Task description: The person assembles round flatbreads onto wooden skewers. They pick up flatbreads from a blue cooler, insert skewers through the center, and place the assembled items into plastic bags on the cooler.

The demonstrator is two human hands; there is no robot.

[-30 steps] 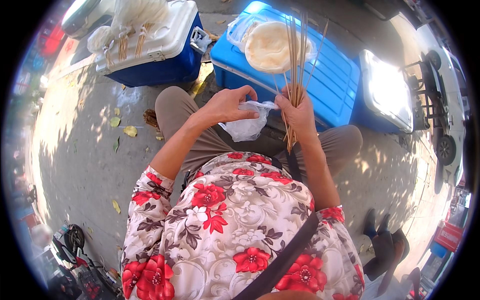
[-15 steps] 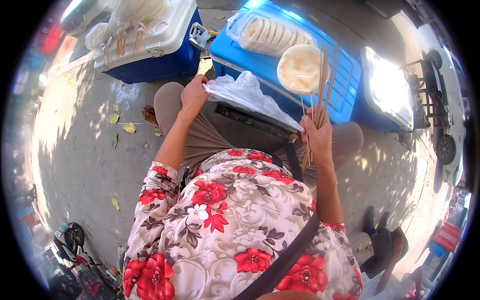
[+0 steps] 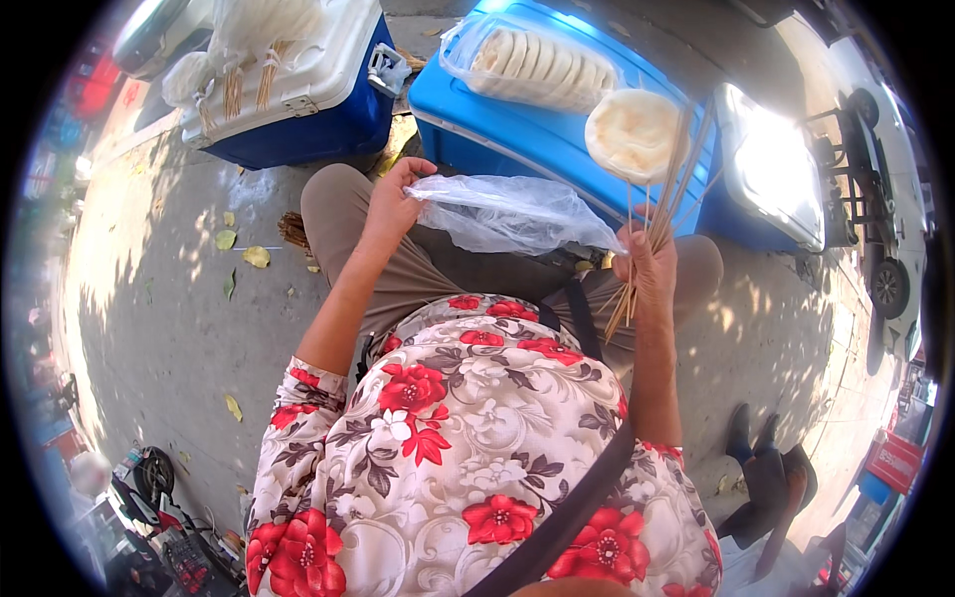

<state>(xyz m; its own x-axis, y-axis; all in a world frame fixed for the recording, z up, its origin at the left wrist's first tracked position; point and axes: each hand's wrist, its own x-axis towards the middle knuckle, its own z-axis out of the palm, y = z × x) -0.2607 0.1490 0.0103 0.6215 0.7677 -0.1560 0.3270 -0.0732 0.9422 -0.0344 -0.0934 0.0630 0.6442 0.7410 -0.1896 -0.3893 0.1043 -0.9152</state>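
Observation:
A clear plastic bag [image 3: 512, 211] is stretched between my two hands above my lap. My left hand [image 3: 400, 199] pinches its left corner. My right hand [image 3: 647, 261] is closed around a bunch of thin wooden skewers [image 3: 668, 204] and also grips the bag's right corner. A round, pale flatbread [image 3: 638, 135] is on skewers whose lower ends run into my right hand. Beyond it, a row of similar flatbreads [image 3: 542, 68] lies in a clear plastic wrapping on a blue lidded box [image 3: 453, 114].
At the left stands a blue cooler with a white lid [image 3: 328, 60], bearing bundles of skewers [image 3: 232, 92] and plastic bags. Another white-lidded blue cooler [image 3: 766, 184] is at the right. Skewers [image 3: 294, 230] lie on the ground by my left knee. A motorbike [image 3: 164, 497] shows lower left.
The bag has swung down and spread wider between my hands. My right hand has shifted a little to the right with the skewers and flatbread.

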